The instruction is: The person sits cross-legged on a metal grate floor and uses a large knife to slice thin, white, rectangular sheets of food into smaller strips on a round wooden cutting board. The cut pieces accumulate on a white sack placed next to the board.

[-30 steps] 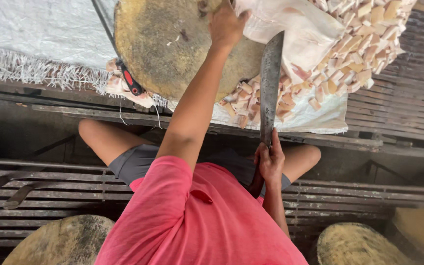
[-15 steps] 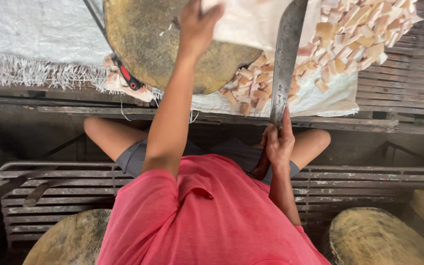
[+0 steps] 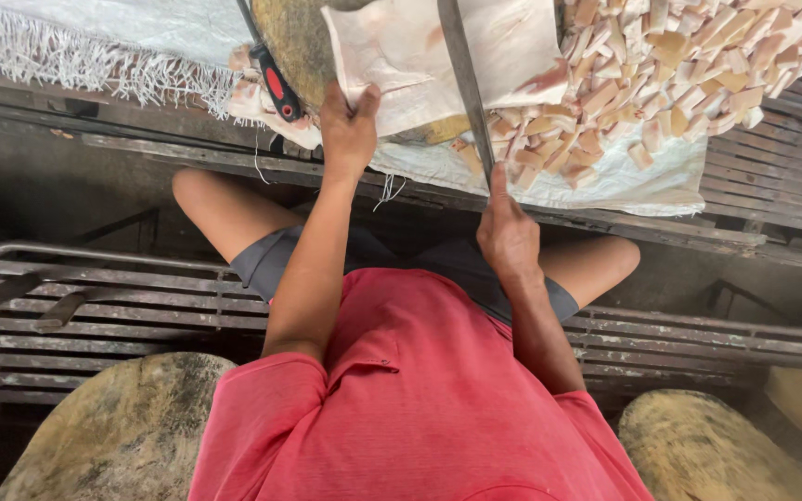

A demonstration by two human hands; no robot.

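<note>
My left hand (image 3: pixel 349 130) grips the near edge of a pale, flat slab of fatty skin (image 3: pixel 392 46) that lies over a round wooden chopping block (image 3: pixel 291 37). In my right hand (image 3: pixel 509 234) is the handle of a long knife (image 3: pixel 462 74), whose blade points away from me across the slab. To the right of the block, a heap of small pale cut pieces (image 3: pixel 670 65) rests on a white woven sheet (image 3: pixel 624 181).
A red-handled tool (image 3: pixel 276 85) leans at the block's left edge. A fringed white cloth (image 3: pixel 104 56) covers the bench at the left. A metal slatted rack (image 3: pixel 113 306) runs under my legs. Two worn wooden rounds (image 3: pixel 122 436) (image 3: pixel 707 455) sit at the bottom corners.
My left hand has come back from the block's top to its near edge, drawing the pale slab towards me. The knife has shifted left and now lies over the slab.
</note>
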